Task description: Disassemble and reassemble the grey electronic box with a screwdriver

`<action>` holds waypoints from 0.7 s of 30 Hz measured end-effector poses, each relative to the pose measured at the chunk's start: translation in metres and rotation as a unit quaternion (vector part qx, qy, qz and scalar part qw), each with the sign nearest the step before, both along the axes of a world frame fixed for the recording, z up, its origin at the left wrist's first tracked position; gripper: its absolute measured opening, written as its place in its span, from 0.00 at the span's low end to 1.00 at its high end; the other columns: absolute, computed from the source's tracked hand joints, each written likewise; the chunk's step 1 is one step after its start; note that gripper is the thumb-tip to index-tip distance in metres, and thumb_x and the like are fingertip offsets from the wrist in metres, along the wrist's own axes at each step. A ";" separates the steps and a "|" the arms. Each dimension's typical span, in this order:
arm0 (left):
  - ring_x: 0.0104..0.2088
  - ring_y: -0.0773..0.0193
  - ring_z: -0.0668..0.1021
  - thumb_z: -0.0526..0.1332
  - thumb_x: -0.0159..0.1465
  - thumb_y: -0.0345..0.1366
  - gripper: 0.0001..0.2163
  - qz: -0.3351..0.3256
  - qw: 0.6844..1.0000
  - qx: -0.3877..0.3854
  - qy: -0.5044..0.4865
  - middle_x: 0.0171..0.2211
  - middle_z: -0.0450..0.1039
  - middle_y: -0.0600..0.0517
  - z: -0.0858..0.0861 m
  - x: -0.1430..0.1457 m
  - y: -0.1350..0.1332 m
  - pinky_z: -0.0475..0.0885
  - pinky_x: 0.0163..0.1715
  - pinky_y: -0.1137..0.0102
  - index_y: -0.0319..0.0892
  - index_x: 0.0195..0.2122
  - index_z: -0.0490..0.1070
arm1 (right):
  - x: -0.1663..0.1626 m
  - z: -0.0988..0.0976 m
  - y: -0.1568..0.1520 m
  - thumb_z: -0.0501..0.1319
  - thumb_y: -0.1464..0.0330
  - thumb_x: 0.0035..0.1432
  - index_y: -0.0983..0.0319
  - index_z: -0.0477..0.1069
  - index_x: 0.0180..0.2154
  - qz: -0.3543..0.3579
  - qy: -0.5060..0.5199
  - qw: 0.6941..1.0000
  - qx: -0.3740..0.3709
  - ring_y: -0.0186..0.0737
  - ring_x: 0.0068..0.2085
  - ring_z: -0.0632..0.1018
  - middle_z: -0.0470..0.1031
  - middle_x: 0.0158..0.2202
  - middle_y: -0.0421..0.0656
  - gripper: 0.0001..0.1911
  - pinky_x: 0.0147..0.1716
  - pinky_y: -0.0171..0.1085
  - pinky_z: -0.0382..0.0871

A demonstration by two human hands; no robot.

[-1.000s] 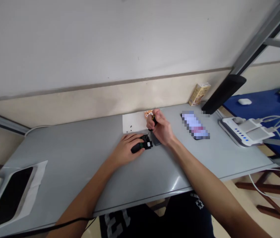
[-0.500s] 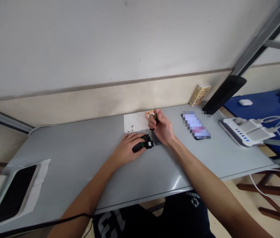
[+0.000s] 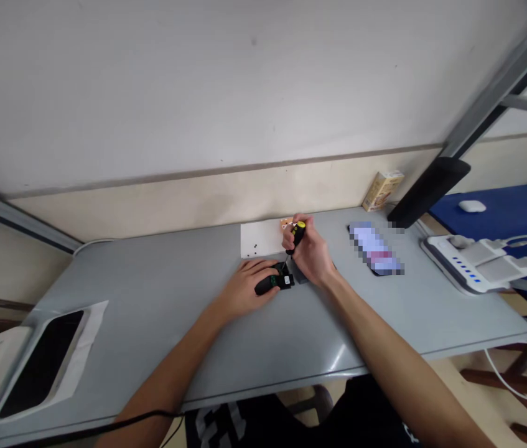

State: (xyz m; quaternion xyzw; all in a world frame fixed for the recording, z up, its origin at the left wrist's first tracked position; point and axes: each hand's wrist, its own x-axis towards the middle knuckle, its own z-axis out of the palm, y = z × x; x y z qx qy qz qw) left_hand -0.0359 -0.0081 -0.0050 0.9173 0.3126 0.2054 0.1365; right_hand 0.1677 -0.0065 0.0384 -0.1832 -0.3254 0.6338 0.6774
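Note:
My left hand [image 3: 244, 287] rests on the grey table [image 3: 151, 298] and holds down a small black device [image 3: 273, 283] with a green spot and a white label. My right hand [image 3: 308, 252] is closed round a small screwdriver [image 3: 296, 234] with a yellow and black handle, its tip pointing down at the device. A dark grey flat piece [image 3: 299, 274] lies just under my right hand. Behind the hands lies a white sheet of paper [image 3: 261, 239] with a few tiny black screws [image 3: 254, 249] on it.
A phone [image 3: 375, 249] lies to the right, a small yellow carton [image 3: 382, 190] stands by the wall, and a white power strip [image 3: 471, 264] with plugs sits at the right edge. A black slab on white paper [image 3: 41, 361] lies at the front left. A dark slanted bar [image 3: 426, 190] leans at the back right.
The hands have stayed on the device and screwdriver; the yellow handle now shows more above my right fingers. The view has shifted slightly, with everything a little lower and further right.

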 end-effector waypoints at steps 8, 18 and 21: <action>0.62 0.54 0.72 0.61 0.70 0.41 0.12 -0.007 1.000 -0.005 0.010 0.60 0.74 0.51 0.000 -0.002 0.001 0.67 0.62 0.54 0.50 0.54 0.74 | 0.007 -0.002 0.003 0.62 0.58 0.66 0.57 0.68 0.37 -0.038 -0.060 0.997 0.001 0.37 0.34 0.69 0.68 0.36 0.41 0.10 0.37 0.37 0.66; 0.61 0.54 0.73 0.62 0.69 0.41 0.12 -0.010 1.000 0.002 0.009 0.60 0.74 0.50 -0.001 -0.002 0.001 0.67 0.61 0.54 0.50 0.53 0.74 | 0.003 0.004 -0.001 0.58 0.53 0.67 0.55 0.67 0.40 -0.002 -0.035 0.999 -0.015 0.38 0.28 0.62 0.60 0.28 0.38 0.13 0.30 0.37 0.62; 0.61 0.54 0.73 0.62 0.69 0.40 0.12 -0.008 1.000 0.005 0.012 0.61 0.74 0.51 0.000 -0.001 0.001 0.66 0.62 0.54 0.50 0.53 0.74 | 0.006 0.001 0.001 0.64 0.60 0.63 0.56 0.64 0.36 -0.007 -0.041 0.999 -0.001 0.36 0.28 0.63 0.60 0.27 0.37 0.10 0.30 0.35 0.61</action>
